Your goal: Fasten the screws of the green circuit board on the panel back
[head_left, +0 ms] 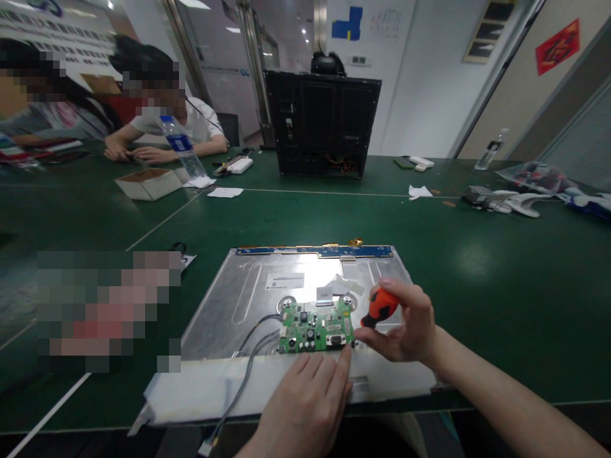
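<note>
Gripping an orange-handled screwdriver (380, 306), the right hand (405, 327) is closed at the green circuit board's (316, 327) three o'clock; the left hand (305, 401) lies flat and open at six.

Open green table (477, 267) right of panel (248, 292); black chassis (322, 124) well behind.

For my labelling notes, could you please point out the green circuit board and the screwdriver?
green circuit board (312, 326): head view, middle of the board.
screwdriver (380, 305): head view, its orange handle.
</note>
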Tool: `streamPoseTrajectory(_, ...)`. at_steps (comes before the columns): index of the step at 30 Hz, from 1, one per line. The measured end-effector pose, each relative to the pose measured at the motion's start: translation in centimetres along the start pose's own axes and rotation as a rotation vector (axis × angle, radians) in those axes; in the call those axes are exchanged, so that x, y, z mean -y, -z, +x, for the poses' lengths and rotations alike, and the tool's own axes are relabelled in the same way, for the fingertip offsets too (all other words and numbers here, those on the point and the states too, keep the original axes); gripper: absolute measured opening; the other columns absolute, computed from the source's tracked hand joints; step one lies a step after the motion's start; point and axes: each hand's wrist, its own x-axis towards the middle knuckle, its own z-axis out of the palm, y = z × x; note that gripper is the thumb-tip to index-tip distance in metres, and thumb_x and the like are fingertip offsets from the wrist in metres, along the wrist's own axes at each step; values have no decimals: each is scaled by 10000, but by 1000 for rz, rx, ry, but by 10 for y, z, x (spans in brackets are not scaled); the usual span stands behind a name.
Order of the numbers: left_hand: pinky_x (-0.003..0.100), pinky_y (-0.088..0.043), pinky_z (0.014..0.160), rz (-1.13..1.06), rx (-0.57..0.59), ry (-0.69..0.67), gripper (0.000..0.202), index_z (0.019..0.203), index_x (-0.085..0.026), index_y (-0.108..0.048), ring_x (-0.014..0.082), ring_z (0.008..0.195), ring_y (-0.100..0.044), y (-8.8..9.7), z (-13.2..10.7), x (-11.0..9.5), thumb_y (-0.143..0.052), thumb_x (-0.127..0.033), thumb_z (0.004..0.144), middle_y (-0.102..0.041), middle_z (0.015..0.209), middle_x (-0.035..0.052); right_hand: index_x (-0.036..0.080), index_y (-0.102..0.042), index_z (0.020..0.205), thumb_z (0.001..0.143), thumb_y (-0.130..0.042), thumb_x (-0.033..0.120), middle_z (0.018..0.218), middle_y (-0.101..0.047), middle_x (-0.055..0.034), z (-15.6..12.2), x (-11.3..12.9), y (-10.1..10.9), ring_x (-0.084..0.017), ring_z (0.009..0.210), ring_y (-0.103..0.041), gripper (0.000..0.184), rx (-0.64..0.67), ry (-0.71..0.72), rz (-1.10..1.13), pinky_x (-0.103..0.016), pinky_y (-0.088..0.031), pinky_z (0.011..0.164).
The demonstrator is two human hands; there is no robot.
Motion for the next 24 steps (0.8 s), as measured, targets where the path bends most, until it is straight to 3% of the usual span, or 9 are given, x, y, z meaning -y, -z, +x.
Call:
streamPoseTrajectory(5,357,-472,629,-9,-7,11,367,1272,-29,-555,214,659,-615,-1,-1,0,-281,-149,1061,-642,790,60,156,-376,1442,965,-619,254,686,-567,64,-1,0,-2,-134,491,-554,543,-40,-14,-48,-259,-467,411)
streamPoseTrajectory(11,357,-465,628,4,-15,1,385,1276,-13,-554,214,662,-612,-1,0,0,-261,-145,1063,-641,785,66,112,-450,1429,960,-596,229,698,-645,24,3,4,2,-141,509,-577,505,13,17,-128,-259,-488,414)
streamPoseTrajectory(14,354,-458,623,7,-17,0,378,1257,-22,-566,211,653,-604,-1,1,0,-265,-142,1062,-635,774,61,86,-406,1472,943,-585,201,735,-655,5,-1,3,2,-146,523,-583,570,11,12,-126,-261,-512,426)
streamPoseTrajectory(19,348,-452,622,3,-19,-7,374,1249,-32,-572,208,656,-599,-2,0,1,-271,-154,1065,-634,774,62,135,-339,1507,912,-571,139,788,-618,15,-8,0,-1,-142,568,-581,639,-34,-13,-10,-237,-510,431)
streamPoseTrajectory(24,351,-476,636,0,-6,5,380,1258,-38,-569,206,671,-606,-2,-1,1,-262,-150,1064,-640,790,65,162,-335,1497,934,-627,216,805,-603,20,-7,-2,-1,-135,565,-566,636,-20,-8,19,-235,-522,457)
